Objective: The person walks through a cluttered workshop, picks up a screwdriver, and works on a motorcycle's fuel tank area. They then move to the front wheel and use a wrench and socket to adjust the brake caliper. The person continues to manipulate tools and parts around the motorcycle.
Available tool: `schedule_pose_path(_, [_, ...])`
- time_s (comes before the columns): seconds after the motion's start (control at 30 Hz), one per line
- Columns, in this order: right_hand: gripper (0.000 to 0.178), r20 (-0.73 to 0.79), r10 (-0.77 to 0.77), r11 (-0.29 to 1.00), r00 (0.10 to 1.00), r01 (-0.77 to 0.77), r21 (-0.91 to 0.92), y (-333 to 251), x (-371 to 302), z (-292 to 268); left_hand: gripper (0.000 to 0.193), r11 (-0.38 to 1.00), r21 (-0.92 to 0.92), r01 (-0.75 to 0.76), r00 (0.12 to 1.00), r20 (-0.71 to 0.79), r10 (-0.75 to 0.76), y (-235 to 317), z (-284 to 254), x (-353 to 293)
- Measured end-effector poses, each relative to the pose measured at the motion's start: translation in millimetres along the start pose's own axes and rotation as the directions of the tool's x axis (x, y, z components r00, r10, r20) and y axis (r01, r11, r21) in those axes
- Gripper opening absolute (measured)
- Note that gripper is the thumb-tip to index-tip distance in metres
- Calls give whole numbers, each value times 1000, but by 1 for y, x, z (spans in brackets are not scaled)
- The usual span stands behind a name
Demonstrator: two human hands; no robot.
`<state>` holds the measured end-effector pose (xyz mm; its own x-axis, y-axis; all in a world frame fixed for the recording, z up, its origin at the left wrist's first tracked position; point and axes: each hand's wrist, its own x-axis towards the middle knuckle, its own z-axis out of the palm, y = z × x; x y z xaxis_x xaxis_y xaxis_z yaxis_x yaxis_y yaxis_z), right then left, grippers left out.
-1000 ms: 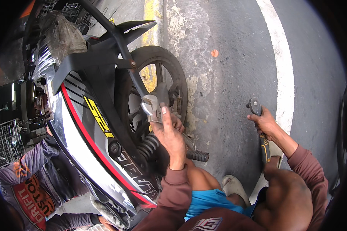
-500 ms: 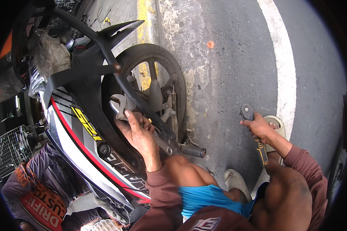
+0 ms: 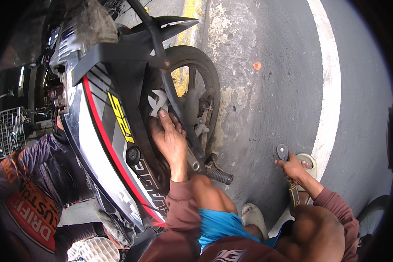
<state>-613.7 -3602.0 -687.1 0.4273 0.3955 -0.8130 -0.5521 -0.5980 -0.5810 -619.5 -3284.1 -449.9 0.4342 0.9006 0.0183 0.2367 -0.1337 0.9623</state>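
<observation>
My left hand (image 3: 169, 137) is closed round a metal combination wrench (image 3: 157, 101). Its open jaw sticks up past my thumb, and the ring end shows below my hand near the motorcycle's footpeg. This hand is against the side of the motorcycle (image 3: 96, 144), by the black frame bar. Over the road on the right, my right hand (image 3: 294, 169) grips a ratchet wrench (image 3: 282, 152). The ratchet's round head points away from me, and its yellow and black handle runs down beside my knee.
The rear wheel (image 3: 212, 81) stands beyond my left hand, next to a yellow-painted curb (image 3: 191, 17). A rubber footpeg (image 3: 220, 175) juts out near my knee. Another person (image 3: 35, 187) is at the motorcycle's far side, lower left. A white line (image 3: 332, 87) crosses the road.
My view has shifted, so the motorcycle sits farther right and higher. Both hands keep hold of their wrenches, and the ring end below my left hand now shows more plainly.
</observation>
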Motion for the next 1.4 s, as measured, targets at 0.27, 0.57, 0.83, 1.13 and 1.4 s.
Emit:
schedule_pose_path(0.27, [52,55,35,994,998,-41,106,-21,-11,1,52,900,389,-198,979,27,204,-17,-9,45])
schedule_pose_path(0.57, [41,97,40,981,994,-58,183,-24,-21,2,47,785,430,-446,886,92,454,-14,3,59])
schedule_pose_path(0.83, [57,-76,-146,985,986,138,-107,-28,17,-11,49,982,185,-42,998,-33,49,-16,-8,-10])
schedule_pose_path(1.13, [53,-184,-273,885,944,322,336,-121,10,-46,41,993,89,71,952,292,-94,-37,40,-83])
schedule_pose_path(1.4, [41,-309,-190,737,932,343,583,-200,-64,-98,39,984,89,151,872,457,-175,17,94,-80])
